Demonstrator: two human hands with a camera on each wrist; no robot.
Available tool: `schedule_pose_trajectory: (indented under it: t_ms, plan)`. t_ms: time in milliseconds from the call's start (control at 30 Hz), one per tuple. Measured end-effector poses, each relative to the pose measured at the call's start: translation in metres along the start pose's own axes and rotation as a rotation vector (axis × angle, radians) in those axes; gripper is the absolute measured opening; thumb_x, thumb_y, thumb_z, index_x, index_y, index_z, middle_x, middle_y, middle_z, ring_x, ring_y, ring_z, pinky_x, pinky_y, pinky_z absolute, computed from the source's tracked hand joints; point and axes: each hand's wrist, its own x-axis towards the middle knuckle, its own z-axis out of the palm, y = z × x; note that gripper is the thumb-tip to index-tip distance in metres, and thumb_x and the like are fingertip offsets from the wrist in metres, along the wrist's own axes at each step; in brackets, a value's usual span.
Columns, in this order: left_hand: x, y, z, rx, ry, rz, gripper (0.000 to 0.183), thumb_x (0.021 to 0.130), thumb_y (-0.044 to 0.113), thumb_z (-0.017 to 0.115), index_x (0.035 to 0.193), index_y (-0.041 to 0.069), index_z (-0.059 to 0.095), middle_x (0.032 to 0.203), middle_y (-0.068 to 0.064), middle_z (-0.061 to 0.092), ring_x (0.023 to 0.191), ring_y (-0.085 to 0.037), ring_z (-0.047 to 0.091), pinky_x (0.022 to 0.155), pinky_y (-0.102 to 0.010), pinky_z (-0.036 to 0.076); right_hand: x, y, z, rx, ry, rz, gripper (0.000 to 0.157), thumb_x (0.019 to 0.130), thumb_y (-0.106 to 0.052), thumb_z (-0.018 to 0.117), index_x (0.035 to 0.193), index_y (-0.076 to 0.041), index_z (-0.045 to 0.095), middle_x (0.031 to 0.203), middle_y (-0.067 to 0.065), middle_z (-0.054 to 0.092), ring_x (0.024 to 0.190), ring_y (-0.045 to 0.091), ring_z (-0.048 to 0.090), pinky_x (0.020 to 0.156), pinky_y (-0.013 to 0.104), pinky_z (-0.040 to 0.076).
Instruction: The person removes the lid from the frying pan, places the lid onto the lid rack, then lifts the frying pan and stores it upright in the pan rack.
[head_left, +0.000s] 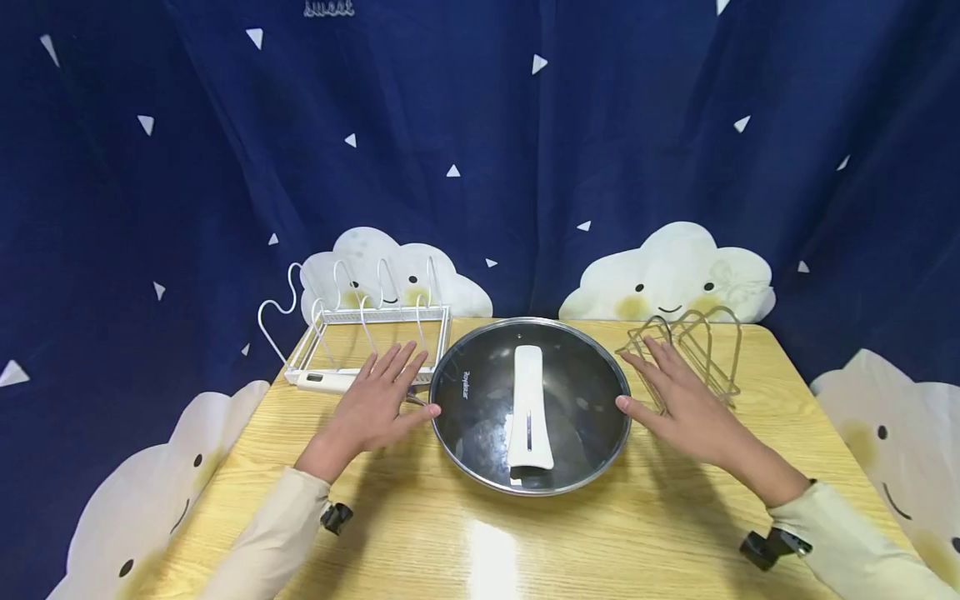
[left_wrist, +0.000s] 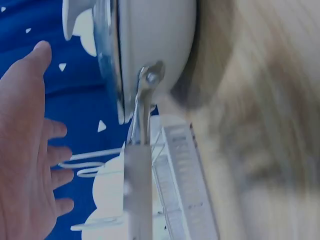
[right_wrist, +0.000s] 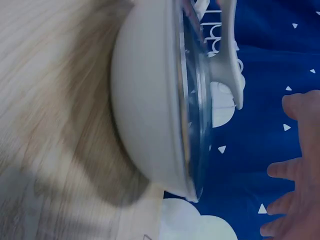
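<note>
A wok with a white outside (right_wrist: 142, 110) stands on the wooden table, covered by a glass lid (head_left: 476, 442) with a long white lid handle (head_left: 528, 400). Its white side handle (head_left: 324, 382) points left. My left hand (head_left: 375, 408) hovers above that handle, fingers spread and holding nothing; its thumb tip overlaps the lid's rim in the head view, but the left wrist view has the hand apart from the wok (left_wrist: 162, 40). On the other side my right hand (head_left: 690, 412) is likewise spread and holds nothing, raised off the wok's right edge.
Behind my left hand stands a white wire rack (head_left: 367, 315) with upright loops. A smaller metal wire rack (head_left: 708, 333) is partly hidden behind my right hand. A dark blue curtain (head_left: 510, 167) with clouds hangs along the back of the table (head_left: 420, 542).
</note>
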Motion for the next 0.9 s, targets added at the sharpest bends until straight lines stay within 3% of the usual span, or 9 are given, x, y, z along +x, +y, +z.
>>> schedule_pose_trajectory:
  t_ms: [367, 600, 700, 800, 900]
  plan:
    - [0.001, -0.042, -0.016, -0.045, -0.003, 0.050, 0.081, 0.098, 0.059, 0.056, 0.156, 0.006, 0.038, 0.162, -0.019, 0.035, 0.150, -0.038, 0.031, 0.122, -0.056, 0.019, 0.008, -0.019, -0.019, 0.090, 0.007, 0.003, 0.065, 0.100, -0.047, 0.061, 0.154, -0.013, 0.044, 0.164, 0.022, 0.027, 0.145, 0.053, 0.031, 0.105, 0.075, 0.030]
    - [-0.001, -0.058, -0.018, -0.136, -0.019, 0.040, 0.069, 0.101, 0.050, 0.057, 0.151, 0.005, 0.046, 0.156, -0.019, 0.045, 0.143, -0.041, 0.041, 0.116, -0.057, 0.032, 0.011, -0.035, -0.015, 0.351, -0.018, 0.031, 0.063, 0.103, -0.037, 0.062, 0.154, -0.008, 0.042, 0.160, 0.020, 0.037, 0.139, 0.047, 0.046, 0.100, 0.057, 0.050]
    - [0.000, -0.061, -0.018, -0.189, -0.042, 0.023, 0.065, 0.102, 0.048, 0.057, 0.150, 0.006, 0.048, 0.156, -0.019, 0.045, 0.144, -0.041, 0.040, 0.117, -0.056, 0.032, 0.011, -0.043, -0.013, 0.440, -0.045, 0.053, 0.060, 0.104, -0.035, 0.061, 0.154, -0.010, 0.042, 0.157, 0.018, 0.043, 0.138, 0.045, 0.047, 0.099, 0.056, 0.051]
    - [0.001, -0.065, -0.017, -0.202, -0.057, 0.018, 0.064, 0.102, 0.047, 0.057, 0.149, 0.006, 0.050, 0.155, -0.019, 0.046, 0.144, -0.041, 0.040, 0.117, -0.056, 0.031, 0.013, -0.049, -0.009, 0.532, -0.061, 0.063, 0.057, 0.105, -0.032, 0.059, 0.154, -0.010, 0.042, 0.156, 0.018, 0.044, 0.137, 0.042, 0.050, 0.099, 0.039, 0.053]
    - [0.001, -0.068, -0.016, -0.222, -0.063, 0.015, 0.062, 0.101, 0.047, 0.059, 0.147, 0.005, 0.052, 0.151, -0.019, 0.050, 0.142, -0.040, 0.043, 0.117, -0.055, 0.032, 0.016, -0.054, -0.002, 0.693, -0.089, 0.070, 0.056, 0.106, -0.027, 0.057, 0.154, -0.004, 0.040, 0.156, 0.021, 0.042, 0.135, 0.042, 0.049, 0.098, 0.029, 0.053]
